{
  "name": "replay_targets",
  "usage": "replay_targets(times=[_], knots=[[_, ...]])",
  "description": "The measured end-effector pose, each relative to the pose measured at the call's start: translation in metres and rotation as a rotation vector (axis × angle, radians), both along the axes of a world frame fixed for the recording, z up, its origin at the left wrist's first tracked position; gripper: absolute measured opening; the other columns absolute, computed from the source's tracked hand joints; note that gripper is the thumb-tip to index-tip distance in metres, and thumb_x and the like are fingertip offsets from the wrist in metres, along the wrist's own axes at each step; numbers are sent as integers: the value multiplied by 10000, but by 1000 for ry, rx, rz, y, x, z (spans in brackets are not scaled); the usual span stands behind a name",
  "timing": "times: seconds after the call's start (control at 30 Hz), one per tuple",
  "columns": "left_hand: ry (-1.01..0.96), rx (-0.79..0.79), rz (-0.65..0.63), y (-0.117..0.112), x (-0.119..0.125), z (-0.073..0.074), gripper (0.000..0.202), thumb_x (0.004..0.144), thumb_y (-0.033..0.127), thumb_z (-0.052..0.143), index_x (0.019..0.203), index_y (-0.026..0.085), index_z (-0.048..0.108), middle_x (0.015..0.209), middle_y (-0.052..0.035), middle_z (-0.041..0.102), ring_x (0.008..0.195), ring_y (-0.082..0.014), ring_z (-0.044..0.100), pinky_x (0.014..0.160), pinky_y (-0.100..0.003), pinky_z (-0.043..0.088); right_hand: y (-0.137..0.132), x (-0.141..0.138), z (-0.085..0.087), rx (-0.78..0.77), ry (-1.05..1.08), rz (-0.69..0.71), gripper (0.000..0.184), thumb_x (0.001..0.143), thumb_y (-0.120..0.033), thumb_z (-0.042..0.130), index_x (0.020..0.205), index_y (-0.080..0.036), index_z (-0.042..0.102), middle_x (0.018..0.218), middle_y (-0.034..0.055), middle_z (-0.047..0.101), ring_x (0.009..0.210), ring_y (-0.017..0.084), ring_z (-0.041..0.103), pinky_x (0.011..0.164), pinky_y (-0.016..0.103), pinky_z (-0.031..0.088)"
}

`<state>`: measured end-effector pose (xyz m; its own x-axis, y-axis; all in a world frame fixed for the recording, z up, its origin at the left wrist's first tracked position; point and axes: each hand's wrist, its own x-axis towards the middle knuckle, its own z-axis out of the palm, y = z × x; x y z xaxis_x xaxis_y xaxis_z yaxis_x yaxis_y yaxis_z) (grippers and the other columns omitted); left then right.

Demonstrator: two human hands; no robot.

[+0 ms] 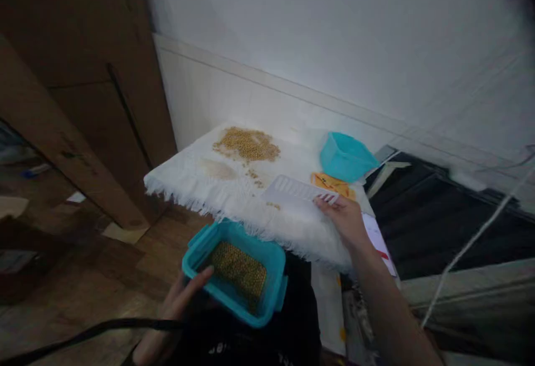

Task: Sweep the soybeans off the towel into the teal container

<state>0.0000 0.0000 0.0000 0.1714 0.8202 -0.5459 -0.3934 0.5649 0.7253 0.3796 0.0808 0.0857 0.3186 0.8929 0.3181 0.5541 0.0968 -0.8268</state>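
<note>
My left hand (187,294) grips the near left side of a turquoise plastic tub (273,274), its thumb over the rim. Round yellowish beans (240,271) cover the bottom of the tub, which is held low at the table's front edge. In my right hand (340,213) is a flat white slotted plastic panel (295,190), gripped at its right end just over the cloth. A few loose beans (273,205) lie by the panel's near left edge. Farther back, a larger pile of the same beans (247,143) is spread on the cloth.
A white fringed cloth (188,168) covers the table against the wall. At its right side stand a turquoise bowl-like container (346,157) and an orange cloth (332,183). A white cord (463,249) hangs at right, and a black cable (104,327) crosses the lower left.
</note>
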Motion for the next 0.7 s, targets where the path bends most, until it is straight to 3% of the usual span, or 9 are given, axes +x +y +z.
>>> replay_targets(times=[0.23, 0.53, 0.7], knots=[[28, -4, 6, -3, -1, 6, 869, 831, 575, 851, 1608, 345, 539, 1675, -59, 594, 1573, -428, 482, 1168, -556, 573, -20, -5, -3, 26, -78, -103, 399, 790, -615, 801, 857, -228, 870, 829, 64, 844, 758, 301, 759, 699, 403, 572], [35, 19, -1, 0, 5, 10, 850, 831, 583, 850, 1586, 333, 551, 1714, -68, 545, 1566, -436, 486, 1115, -551, 612, -33, 2, 3, 28, -117, -123, 388, 793, -590, 810, 875, -217, 879, 811, 60, 841, 735, 300, 768, 625, 362, 552], [76, 130, 14, -5, 5, 14, 596, 822, 542, 848, 1375, 345, 750, 1673, -30, 596, 1586, -462, 444, 1068, -515, 639, -43, 3, 0, 47, -113, -143, 416, 788, -619, 811, 855, -213, 873, 828, 72, 846, 742, 308, 777, 631, 370, 568]])
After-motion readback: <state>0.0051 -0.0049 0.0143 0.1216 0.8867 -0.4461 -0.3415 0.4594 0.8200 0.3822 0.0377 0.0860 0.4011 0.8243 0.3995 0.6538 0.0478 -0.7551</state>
